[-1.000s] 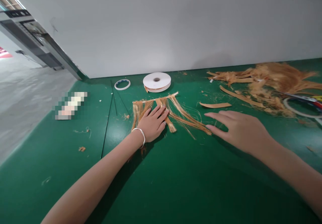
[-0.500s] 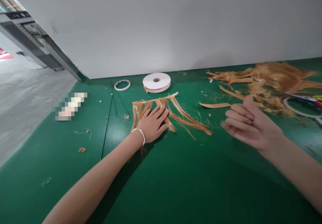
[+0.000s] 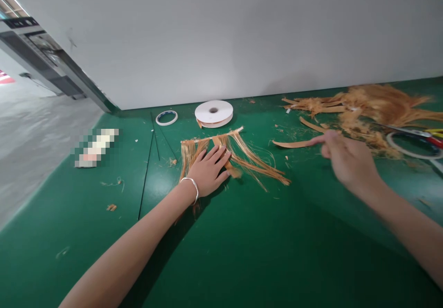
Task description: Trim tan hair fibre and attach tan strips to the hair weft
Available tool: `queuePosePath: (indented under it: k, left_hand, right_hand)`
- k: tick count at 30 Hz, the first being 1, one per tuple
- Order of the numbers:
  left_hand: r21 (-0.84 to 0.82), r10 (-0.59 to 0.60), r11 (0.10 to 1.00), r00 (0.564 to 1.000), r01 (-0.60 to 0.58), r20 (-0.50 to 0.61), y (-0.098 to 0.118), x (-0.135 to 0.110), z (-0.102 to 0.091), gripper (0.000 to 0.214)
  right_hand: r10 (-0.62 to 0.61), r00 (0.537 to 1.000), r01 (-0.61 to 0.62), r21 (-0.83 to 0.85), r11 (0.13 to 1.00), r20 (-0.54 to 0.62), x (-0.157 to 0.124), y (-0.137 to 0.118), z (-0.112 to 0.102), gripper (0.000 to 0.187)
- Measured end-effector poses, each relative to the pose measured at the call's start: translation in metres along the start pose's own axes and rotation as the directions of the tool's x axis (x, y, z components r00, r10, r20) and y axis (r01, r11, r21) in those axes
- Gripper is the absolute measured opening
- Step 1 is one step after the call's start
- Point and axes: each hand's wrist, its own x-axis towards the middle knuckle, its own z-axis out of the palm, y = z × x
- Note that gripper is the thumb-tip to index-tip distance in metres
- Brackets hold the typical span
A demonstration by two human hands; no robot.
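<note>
My left hand [image 3: 207,172], wearing a silver bracelet, lies flat with its fingers spread on a fringe of orange-brown ribbon strands [image 3: 261,160]. A narrow whitish band [image 3: 212,136] joins the strands along their far edge. Part of the fringe is hidden beneath the palm. To the right, my right hand [image 3: 351,160] stretches its index finger to the near end of a short strip of ribbon [image 3: 292,144], while its other fingers are curled. The fingertip looks to be at the strip; contact is hard to judge. Another ribbon strip [image 3: 310,124] lies just behind that hand.
Behind the fringe are a white ribbon spool [image 3: 213,113] and a tape roll [image 3: 166,117]. Thin dark rods [image 3: 146,174] lie at left. At right sit a frayed fibre heap [image 3: 387,102], a larger tape ring [image 3: 396,148] and a red-handled tool [image 3: 434,140]. A wall [image 3: 242,40] bounds the green table [image 3: 242,252].
My right hand has turned over from a loose fist and moved slightly left to the ribbon strip, index finger extended. My left hand stays on the fringe. The view has shifted slightly.
</note>
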Motion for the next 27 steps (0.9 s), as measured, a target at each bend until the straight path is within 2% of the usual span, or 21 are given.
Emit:
queuePosePath:
  k: [1,2,3,5,6,7,8,9,10,12,14,15,16,17,18,19,21,22,24,27]
  left_hand:
    - [0.0,0.001,1.0,1.0,-0.001,0.001,0.0,0.0,0.0,0.058]
    - [-0.002,0.004,1.0,1.0,-0.004,0.0,0.0,0.0,0.0,0.058]
    - [-0.004,0.006,1.0,1.0,-0.006,-0.002,0.0,0.0,0.0,0.058]
    - [-0.011,0.012,1.0,1.0,-0.012,-0.01,-0.001,0.0,0.0,0.058]
    - [-0.015,0.013,1.0,1.0,-0.014,-0.015,-0.001,-0.001,0.001,0.058]
    - [-0.019,0.014,1.0,1.0,-0.015,-0.019,-0.001,-0.001,0.001,0.057]
    - [-0.023,0.014,1.0,1.0,-0.015,-0.022,-0.001,-0.001,0.001,0.057]
    - [-0.025,0.013,1.0,1.0,-0.014,-0.021,-0.001,-0.001,0.001,0.057]
    - [-0.027,0.012,1.0,1.0,-0.012,-0.018,-0.001,-0.001,0.001,0.057]
    - [-0.029,0.009,1.0,1.0,-0.009,-0.007,-0.001,-0.001,0.001,0.057]
    - [-0.03,0.007,1.0,1.0,-0.007,0.0,0.0,-0.001,0.0,0.058]
    - [-0.03,0.008,1.0,1.0,-0.008,0.002,-0.001,-0.001,0.0,0.058]
    - [-0.028,0.008,1.0,1.0,-0.008,0.001,-0.001,-0.001,0.0,0.058]
    - [-0.027,0.009,1.0,1.0,-0.009,-0.001,-0.001,0.0,0.0,0.058]
    - [-0.026,0.01,1.0,1.0,-0.01,-0.004,-0.001,0.0,0.001,0.058]
    - [-0.025,0.011,1.0,1.0,-0.011,-0.009,-0.001,0.0,0.001,0.058]
    - [-0.028,0.013,1.0,1.0,-0.014,-0.016,-0.001,0.0,0.0,0.057]
    - [-0.031,0.014,0.999,1.0,-0.015,-0.018,-0.001,-0.001,0.0,0.057]
    - [-0.04,0.009,0.999,1.0,-0.01,-0.013,0.0,-0.001,-0.001,0.057]
    - [-0.057,-0.006,0.998,1.0,0.005,-0.007,0.0,-0.001,-0.002,0.058]
  right_hand:
    - [0.07,0.996,-0.084,0.27,0.959,0.062,0.004,0.001,-0.002,0.054]
    - [0.128,0.981,-0.185,0.514,0.838,0.145,0.007,0.0,-0.004,0.052]
    - [0.169,0.956,-0.291,0.692,0.66,0.241,0.009,-0.001,-0.006,0.05]
    - [0.216,0.886,-0.46,0.831,0.312,0.41,0.011,-0.007,-0.01,0.045]
    - [0.233,0.854,-0.511,0.833,0.212,0.465,0.01,-0.01,-0.012,0.046]
    - [0.254,0.831,-0.543,0.822,0.172,0.495,0.009,-0.012,-0.014,0.047]
    - [0.276,0.816,-0.564,0.805,0.183,0.508,0.008,-0.014,-0.016,0.048]
    - [0.288,0.81,-0.576,0.784,0.23,0.511,0.007,-0.014,-0.018,0.049]
    - [0.28,0.814,-0.578,0.758,0.303,0.509,0.006,-0.014,-0.02,0.052]
    - [0.181,0.833,-0.538,0.69,0.484,0.523,0.004,-0.012,-0.022,0.057]
    - [0.018,0.849,-0.396,0.613,0.683,0.528,0.002,-0.009,-0.022,0.057]
    - [-0.056,0.842,-0.288,0.534,0.795,0.537,0.0,-0.008,-0.021,0.058]
    - [-0.104,0.832,-0.152,0.406,0.901,0.544,-0.001,-0.008,-0.02,0.062]
    - [-0.13,0.834,0.003,0.231,0.973,0.536,-0.002,-0.007,-0.018,0.066]
    - [-0.151,0.843,0.156,0.034,0.987,0.517,-0.004,-0.006,-0.016,0.066]
    - [-0.179,0.845,0.285,-0.143,0.948,0.504,-0.004,-0.004,-0.014,0.059]
    - [-0.26,0.815,0.463,-0.311,0.83,0.518,-0.004,-0.001,-0.012,0.045]
    - [-0.297,0.789,0.515,-0.314,0.798,0.538,-0.004,0.0,-0.012,0.047]
    - [-0.324,0.753,0.547,-0.271,0.792,0.573,-0.004,-0.001,-0.015,0.052]
    - [-0.333,0.769,0.498,-0.185,0.847,0.546,-0.01,-0.014,-0.025,0.042]
